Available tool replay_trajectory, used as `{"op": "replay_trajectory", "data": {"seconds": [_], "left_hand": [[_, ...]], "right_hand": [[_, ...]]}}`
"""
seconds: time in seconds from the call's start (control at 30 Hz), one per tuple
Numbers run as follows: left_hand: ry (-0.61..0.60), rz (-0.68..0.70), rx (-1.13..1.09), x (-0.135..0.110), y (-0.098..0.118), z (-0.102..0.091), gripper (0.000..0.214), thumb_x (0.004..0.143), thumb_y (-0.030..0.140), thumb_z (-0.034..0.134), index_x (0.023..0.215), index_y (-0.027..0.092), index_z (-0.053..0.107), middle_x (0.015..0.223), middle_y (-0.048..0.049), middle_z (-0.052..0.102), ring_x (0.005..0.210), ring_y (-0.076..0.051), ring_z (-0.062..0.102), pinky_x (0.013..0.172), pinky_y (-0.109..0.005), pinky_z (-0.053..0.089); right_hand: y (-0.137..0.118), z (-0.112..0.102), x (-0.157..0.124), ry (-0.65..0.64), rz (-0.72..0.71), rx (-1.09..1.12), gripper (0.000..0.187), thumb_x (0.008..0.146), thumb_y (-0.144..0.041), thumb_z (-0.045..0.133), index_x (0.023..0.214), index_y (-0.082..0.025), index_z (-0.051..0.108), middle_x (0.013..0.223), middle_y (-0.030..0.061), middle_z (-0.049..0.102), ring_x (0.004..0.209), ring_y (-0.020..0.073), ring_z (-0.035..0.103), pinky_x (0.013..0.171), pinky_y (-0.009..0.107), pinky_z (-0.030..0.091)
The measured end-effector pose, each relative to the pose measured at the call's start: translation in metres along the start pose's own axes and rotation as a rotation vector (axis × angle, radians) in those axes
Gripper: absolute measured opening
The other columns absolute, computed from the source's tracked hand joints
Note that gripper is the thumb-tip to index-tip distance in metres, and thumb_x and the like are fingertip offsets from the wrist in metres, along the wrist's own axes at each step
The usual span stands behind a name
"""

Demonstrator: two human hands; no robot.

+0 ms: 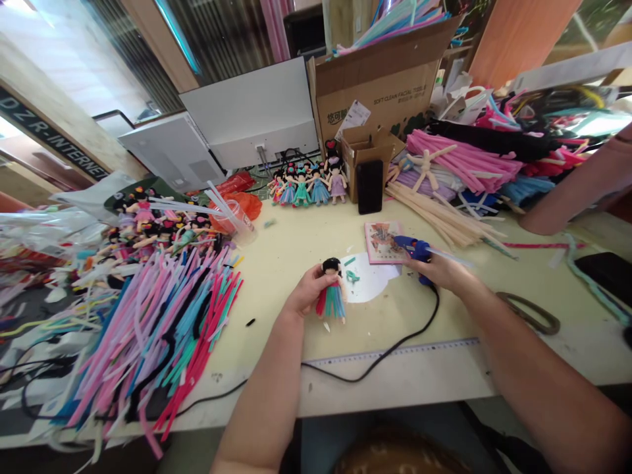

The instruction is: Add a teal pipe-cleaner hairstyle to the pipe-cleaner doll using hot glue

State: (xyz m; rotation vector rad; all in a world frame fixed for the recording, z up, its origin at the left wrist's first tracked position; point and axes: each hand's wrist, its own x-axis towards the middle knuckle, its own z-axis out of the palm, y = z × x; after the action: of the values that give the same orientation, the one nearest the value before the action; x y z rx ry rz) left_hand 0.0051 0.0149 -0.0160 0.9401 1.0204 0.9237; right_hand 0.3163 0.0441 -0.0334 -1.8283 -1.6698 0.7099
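Note:
My left hand is closed around a small pipe-cleaner doll with black hair and a red and teal skirt, held just above the pale yellow table. My right hand grips a blue hot glue gun, its nozzle pointing left over a pink patterned pad. The gun's black cord loops toward the front edge. A white sheet with small teal scraps lies between the hands.
A big heap of coloured pipe cleaners covers the left side, with finished dolls behind it. A row of dolls stands at the back by cardboard boxes and a black phone. Pink and beige pipe cleaners lie right. Another person's arm reaches in there.

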Motion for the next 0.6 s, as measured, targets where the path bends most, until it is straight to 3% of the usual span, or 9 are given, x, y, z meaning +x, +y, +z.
{"op": "replay_trajectory", "data": {"seconds": [0.13, 0.27, 0.47, 0.6], "left_hand": [[-0.010, 0.013, 0.025, 0.000, 0.002, -0.003, 0.041, 0.061, 0.036, 0.078, 0.089, 0.013, 0.060, 0.072, -0.0018, 0.062, 0.067, -0.016, 0.061, 0.069, -0.031, 0.048], [0.013, 0.001, 0.069, 0.001, 0.001, -0.004, 0.039, 0.061, 0.035, 0.078, 0.087, 0.012, 0.059, 0.073, -0.0026, 0.062, 0.066, -0.015, 0.060, 0.066, -0.030, 0.047], [0.091, 0.020, 0.091, 0.004, 0.000, -0.009, 0.036, 0.061, 0.033, 0.077, 0.085, 0.013, 0.060, 0.076, -0.0001, 0.059, 0.067, -0.011, 0.056, 0.066, -0.026, 0.045], [0.097, 0.019, 0.106, 0.005, -0.002, -0.012, 0.038, 0.061, 0.034, 0.078, 0.088, 0.013, 0.061, 0.080, -0.0010, 0.060, 0.070, -0.012, 0.056, 0.068, -0.026, 0.045]], "right_hand": [[0.001, 0.005, 0.002, -0.018, 0.100, 0.046, 0.039, 0.069, -0.059, 0.063, 0.075, -0.020, 0.066, 0.051, -0.0006, 0.056, 0.048, 0.0143, 0.052, 0.045, 0.025, 0.039], [-0.011, -0.002, -0.004, -0.009, 0.203, 0.297, 0.039, 0.071, -0.057, 0.065, 0.077, -0.019, 0.064, 0.056, 0.0003, 0.056, 0.048, 0.0128, 0.052, 0.042, 0.024, 0.043], [-0.052, -0.009, -0.004, 0.007, 0.229, 0.556, 0.023, 0.073, -0.039, 0.069, 0.080, -0.018, 0.062, 0.064, 0.0007, 0.060, 0.050, 0.0099, 0.052, 0.039, 0.020, 0.043], [-0.086, 0.014, -0.005, -0.069, 0.260, 0.780, 0.017, 0.082, -0.033, 0.060, 0.079, -0.017, 0.061, 0.066, 0.0021, 0.062, 0.053, 0.0104, 0.057, 0.041, 0.018, 0.044]]}}
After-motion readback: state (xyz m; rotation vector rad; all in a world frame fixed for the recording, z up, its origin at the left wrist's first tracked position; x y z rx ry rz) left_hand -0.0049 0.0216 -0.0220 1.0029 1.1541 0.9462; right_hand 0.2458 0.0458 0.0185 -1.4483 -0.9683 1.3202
